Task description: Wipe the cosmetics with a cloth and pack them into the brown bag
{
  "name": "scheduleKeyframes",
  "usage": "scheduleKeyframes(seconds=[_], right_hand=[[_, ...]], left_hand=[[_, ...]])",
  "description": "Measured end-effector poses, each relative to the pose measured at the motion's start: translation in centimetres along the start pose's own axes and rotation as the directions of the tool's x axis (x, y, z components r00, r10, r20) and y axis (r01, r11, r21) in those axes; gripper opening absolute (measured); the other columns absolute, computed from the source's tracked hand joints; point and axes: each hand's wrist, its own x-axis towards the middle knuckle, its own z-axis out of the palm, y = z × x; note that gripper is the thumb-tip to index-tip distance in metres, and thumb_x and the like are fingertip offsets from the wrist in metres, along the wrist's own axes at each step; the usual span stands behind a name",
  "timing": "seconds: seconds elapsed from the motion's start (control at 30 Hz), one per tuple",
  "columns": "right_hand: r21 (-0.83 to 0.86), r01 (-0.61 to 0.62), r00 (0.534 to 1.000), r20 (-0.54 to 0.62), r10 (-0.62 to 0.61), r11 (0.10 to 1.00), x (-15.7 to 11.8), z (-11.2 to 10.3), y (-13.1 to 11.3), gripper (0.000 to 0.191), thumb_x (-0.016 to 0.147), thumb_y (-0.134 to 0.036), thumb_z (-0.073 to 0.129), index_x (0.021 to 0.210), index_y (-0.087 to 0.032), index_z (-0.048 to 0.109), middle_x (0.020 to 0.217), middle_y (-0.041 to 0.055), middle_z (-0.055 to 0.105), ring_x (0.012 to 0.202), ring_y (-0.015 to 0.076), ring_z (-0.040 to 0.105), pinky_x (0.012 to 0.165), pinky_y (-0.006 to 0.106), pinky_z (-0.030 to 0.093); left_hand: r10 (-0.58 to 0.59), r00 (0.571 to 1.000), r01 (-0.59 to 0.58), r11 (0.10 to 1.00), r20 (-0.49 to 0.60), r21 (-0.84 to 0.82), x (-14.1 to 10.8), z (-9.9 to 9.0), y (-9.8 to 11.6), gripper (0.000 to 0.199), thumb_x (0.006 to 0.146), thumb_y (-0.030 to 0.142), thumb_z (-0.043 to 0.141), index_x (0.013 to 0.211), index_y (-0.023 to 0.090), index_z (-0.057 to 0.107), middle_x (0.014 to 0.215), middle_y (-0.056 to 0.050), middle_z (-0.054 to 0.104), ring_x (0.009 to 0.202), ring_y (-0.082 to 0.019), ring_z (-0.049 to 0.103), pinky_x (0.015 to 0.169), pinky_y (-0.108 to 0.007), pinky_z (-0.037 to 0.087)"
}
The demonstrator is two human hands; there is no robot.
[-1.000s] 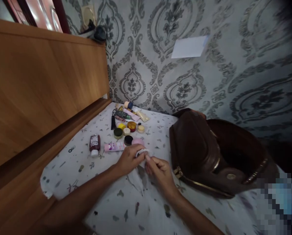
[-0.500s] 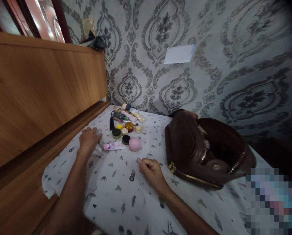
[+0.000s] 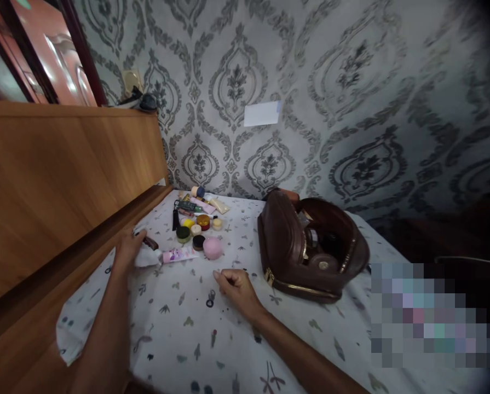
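My left hand [image 3: 128, 247] is at the left edge of the patterned white cloth [image 3: 174, 328], its fingers closed round a white crumpled item with a dark brown part [image 3: 150, 242]. Just right of it lies a pink and white tube [image 3: 180, 254]. My right hand [image 3: 234, 287] rests over the cloth with curled fingers; what it may hold is too small to tell. Ahead of it sit a round pink container [image 3: 212, 248], a black-lidded jar [image 3: 198, 242], a green-lidded jar [image 3: 183, 235] and an amber jar [image 3: 202, 221]. Several tubes [image 3: 201, 205] lie behind them.
An open brown bag [image 3: 286, 241] with things inside stands on the right. A wooden panel [image 3: 72, 164] rises along the left side. Behind is a patterned wall [image 3: 236, 71] with a white paper [image 3: 261, 114]. A blurred-out patch covers the lower right.
The camera view has shifted, so the wall and bag appear further left. My left hand has lifted the white item, and its brown part now shows. My right hand stays curled.
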Motion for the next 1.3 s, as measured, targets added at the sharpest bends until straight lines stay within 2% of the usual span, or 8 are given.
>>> scheduleKeyframes(seconds=[0.13,0.23,0.33,0.5,0.77,0.83,1.03,1.3], right_hand=[[0.026,0.028,1.0,0.013,-0.028,0.999,-0.4,0.1,-0.6,0.043,0.088,-0.043,0.054,0.055,-0.019,0.043,0.053,-0.0052,0.04,0.052,0.0088,0.037,0.052,0.022,0.03],[0.061,0.037,0.999,0.014,-0.038,0.997,-0.6,0.2,-0.9,0.021,0.081,-0.036,0.064,0.091,-0.018,0.063,0.074,-0.0018,0.06,0.065,0.0119,0.054,0.061,0.023,0.042],[0.089,0.073,0.997,-0.026,-0.07,0.993,-0.6,0.3,-0.7,0.058,0.077,-0.034,0.069,0.131,-0.021,0.051,0.102,0.0049,0.066,0.079,0.0154,0.062,0.068,0.027,0.049],[0.13,0.144,0.979,-0.162,-0.122,0.981,-0.9,-0.2,-0.7,0.056,0.079,-0.036,0.069,0.131,-0.021,0.054,0.134,0.0119,0.057,0.115,0.0253,0.057,0.09,0.038,0.051],[0.681,-0.116,0.952,-0.131,0.275,0.723,-1.7,-1.8,0.0,0.052,0.068,-0.059,0.078,0.097,-0.02,0.061,0.069,-0.0004,0.065,0.056,0.015,0.062,0.051,0.025,0.048],[0.729,-0.124,0.945,-0.121,0.304,0.673,-1.7,-2.2,0.2,0.053,0.063,-0.058,0.082,0.092,-0.019,0.061,0.066,-0.0011,0.066,0.053,0.0134,0.061,0.05,0.024,0.047],[0.73,-0.172,0.933,-0.094,0.347,0.661,-1.8,-2.5,0.2,0.053,0.058,-0.06,0.083,0.079,-0.019,0.057,0.055,-0.0051,0.058,0.044,0.0104,0.057,0.042,0.02,0.041],[0.493,-0.224,0.97,0.031,0.24,0.841,-2.7,-2.4,0.9,0.06,0.069,-0.077,0.063,0.069,-0.017,0.058,0.047,-0.0026,0.054,0.033,0.0097,0.044,0.034,0.023,0.031]], left_hand=[[-0.001,1.0,-0.003,0.943,-0.01,-0.332,-0.4,0.1,2.5,0.03,0.07,0.048,0.05,0.07,0.019,0.058,0.064,-0.001,0.061,0.064,-0.019,0.057,0.057,-0.026,0.04],[-0.024,0.998,0.05,0.86,0.058,-0.508,-2.4,2.1,5.4,0.034,0.064,0.048,0.059,0.078,0.017,0.062,0.068,0.0,0.061,0.063,-0.017,0.055,0.057,-0.025,0.04],[-0.023,0.975,0.16,0.76,0.22,-0.629,-6.0,5.4,8.4,0.04,0.064,0.051,0.061,0.082,0.015,0.064,0.067,-0.001,0.063,0.061,-0.017,0.057,0.056,-0.026,0.043],[0.063,0.91,0.278,0.641,0.41,-0.716,-10.5,9.0,11.3,0.043,0.065,0.056,0.068,0.079,0.016,0.065,0.07,-0.001,0.065,0.064,-0.015,0.059,0.058,-0.025,0.046],[0.261,0.791,0.343,0.559,0.553,-0.755,-10.3,8.4,11.6,0.056,0.069,0.059,0.071,0.101,0.013,0.068,0.093,-0.007,0.071,0.08,-0.019,0.065,0.07,-0.028,0.051],[0.42,0.729,0.226,0.598,0.541,-0.769,-10.6,8.0,11.0,0.058,0.071,0.048,0.074,0.117,0.015,0.064,0.112,-0.01,0.068,0.1,-0.024,0.063,0.086,-0.032,0.051],[0.743,0.538,-0.56,0.668,0.399,-0.49,-12.2,7.5,9.7,0.048,0.091,0.036,0.058,0.136,0.02,0.053,0.144,-0.013,0.047,0.135,-0.029,0.042,0.114,-0.042,0.032],[0.744,0.503,-0.69,0.652,0.44,-0.314,-12.7,7.6,9.8,0.049,0.091,0.042,0.057,0.137,0.026,0.05,0.115,-0.008,0.062,0.102,-0.025,0.06,0.086,-0.034,0.05]])
